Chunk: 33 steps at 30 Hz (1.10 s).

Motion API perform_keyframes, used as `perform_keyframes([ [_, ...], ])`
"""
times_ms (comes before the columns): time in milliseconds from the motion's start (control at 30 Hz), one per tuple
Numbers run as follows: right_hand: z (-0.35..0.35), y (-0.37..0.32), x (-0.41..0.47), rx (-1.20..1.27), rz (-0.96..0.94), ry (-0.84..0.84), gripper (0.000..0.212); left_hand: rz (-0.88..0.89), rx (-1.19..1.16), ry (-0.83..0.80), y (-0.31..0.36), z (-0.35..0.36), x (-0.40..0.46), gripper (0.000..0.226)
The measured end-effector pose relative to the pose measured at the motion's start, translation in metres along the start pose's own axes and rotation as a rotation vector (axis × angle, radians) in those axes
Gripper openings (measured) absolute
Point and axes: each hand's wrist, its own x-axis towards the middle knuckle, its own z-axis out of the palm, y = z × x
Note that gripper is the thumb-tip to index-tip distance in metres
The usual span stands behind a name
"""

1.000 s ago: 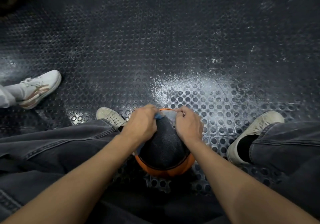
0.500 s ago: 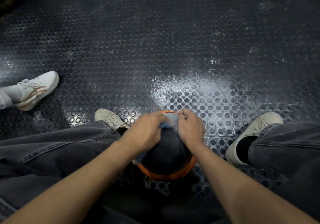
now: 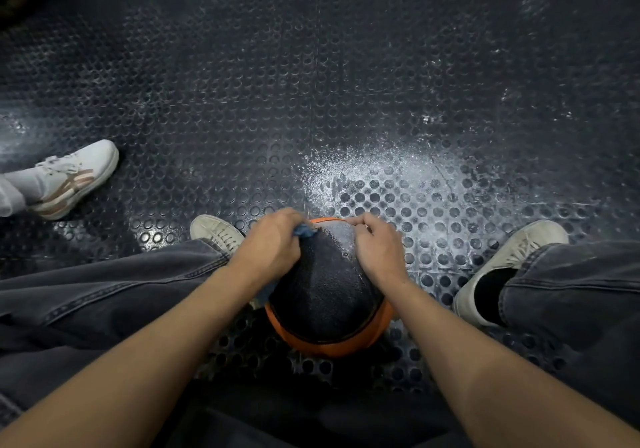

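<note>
A black and orange ball (image 3: 327,295) sits on the studded floor between my feet. My left hand (image 3: 273,245) lies on the ball's upper left side, its fingers curled round a small blue cloth (image 3: 304,230) pressed against the ball. My right hand (image 3: 379,248) grips the ball's upper right side with curled fingers. A pale dusty patch shows on the ball's top between both hands.
Dark studded rubber floor (image 3: 311,84) with a white powdery patch (image 3: 391,174) just beyond the ball. My pale shoes stand at left (image 3: 216,231) and right (image 3: 509,257). Another person's white sneaker (image 3: 74,177) rests at the far left.
My left hand with the blue cloth has slid a short way over the ball's top left. The right hand keeps its hold. The other person's sneaker has shifted slightly left.
</note>
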Motion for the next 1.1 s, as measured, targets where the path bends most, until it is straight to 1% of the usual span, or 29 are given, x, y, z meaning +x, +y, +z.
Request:
perform_keyframes([
  [33, -0.003, 0.001, -0.001, 0.008, 0.007, 0.007, 0.026, 0.003, -0.008, 0.005, 0.005, 0.003, -0.002, 0.031],
  [67, -0.006, 0.003, -0.001, -0.001, 0.013, 0.033, 0.028, 0.053, -0.007, 0.009, 0.016, 0.007, -0.006, 0.031],
  [100, -0.008, 0.003, -0.002, -0.018, 0.018, 0.063, 0.029, 0.13, -0.015, 0.001, 0.03, 0.012, -0.016, 0.033],
  [167, -0.011, 0.004, -0.004, -0.035, 0.019, 0.085, 0.031, 0.269, -0.016, -0.08, 0.048, 0.018, -0.038, 0.04],
  [200, -0.01, 0.003, -0.004, -0.036, 0.009, 0.082, 0.032, 0.29, 0.012, -0.122, 0.047, 0.017, -0.041, 0.041],
  [233, -0.009, 0.001, -0.003, -0.034, 0.007, 0.077, 0.032, 0.283, 0.016, -0.112, 0.039, 0.014, -0.036, 0.041],
  [267, -0.007, 0.0, -0.003, -0.033, 0.011, 0.078, 0.032, 0.25, 0.001, -0.061, 0.028, 0.013, -0.027, 0.04],
  [333, -0.001, 0.0, -0.001, -0.06, 0.018, 0.081, 0.031, 0.114, -0.023, 0.045, 0.012, 0.007, -0.013, 0.034],
  [367, 0.0, -0.002, 0.0, -0.083, 0.023, 0.071, 0.03, 0.058, -0.015, 0.053, 0.009, 0.006, -0.007, 0.03],
  [433, -0.004, -0.002, 0.002, -0.056, 0.037, 0.048, 0.028, 0.015, -0.08, 0.007, 0.012, 0.007, -0.001, 0.022],
  [500, -0.016, 0.001, 0.003, 0.105, 0.096, 0.068, 0.024, -0.104, -0.239, -0.001, 0.014, 0.008, 0.003, 0.017],
  [533, -0.022, 0.009, 0.005, 0.208, 0.166, 0.125, 0.022, -0.203, -0.33, 0.025, 0.01, 0.008, 0.007, 0.016],
  [567, -0.026, 0.018, 0.008, 0.29, 0.272, 0.184, 0.022, -0.302, -0.421, 0.065, 0.004, 0.007, 0.012, 0.017],
  [600, -0.029, 0.029, 0.007, 0.332, 0.408, 0.199, 0.025, -0.394, -0.498, 0.096, -0.002, 0.009, 0.015, 0.019],
  [633, -0.028, 0.041, 0.004, 0.371, 0.541, 0.145, 0.031, -0.477, -0.573, 0.116, -0.008, 0.009, 0.015, 0.019],
  [667, -0.024, 0.053, 0.001, 0.44, 0.654, 0.042, 0.038, -0.56, -0.685, 0.112, -0.014, 0.012, 0.014, 0.019],
  [733, -0.014, 0.065, -0.006, 0.6, 0.793, -0.157, 0.052, -0.706, -0.953, 0.062, -0.019, 0.015, 0.01, 0.014],
  [767, -0.011, 0.067, -0.007, 0.654, 0.815, -0.221, 0.06, -0.748, -1.03, 0.045, -0.023, 0.018, 0.009, 0.013],
  [800, -0.01, 0.065, -0.009, 0.679, 0.805, -0.258, 0.064, -0.761, -1.029, 0.041, -0.028, 0.021, 0.008, 0.012],
  [867, -0.012, 0.059, -0.009, 0.666, 0.769, -0.293, 0.068, -0.76, -1.007, 0.069, -0.035, 0.027, 0.008, 0.01],
  [933, -0.019, 0.053, -0.007, 0.618, 0.738, -0.3, 0.072, -0.775, -1.042, 0.103, -0.036, 0.033, 0.005, 0.016],
  [1000, -0.03, 0.049, -0.002, 0.541, 0.695, -0.276, 0.077, -0.767, -1.148, 0.14, -0.033, 0.039, 0.001, 0.018],
  [1067, -0.047, 0.041, 0.003, 0.462, 0.63, -0.27, 0.081, -0.747, -1.32, 0.176, -0.021, 0.044, -0.002, 0.02],
  [1100, -0.058, 0.036, 0.006, 0.408, 0.596, -0.273, 0.081, -0.766, -1.403, 0.176, -0.014, 0.048, -0.005, 0.022],
])
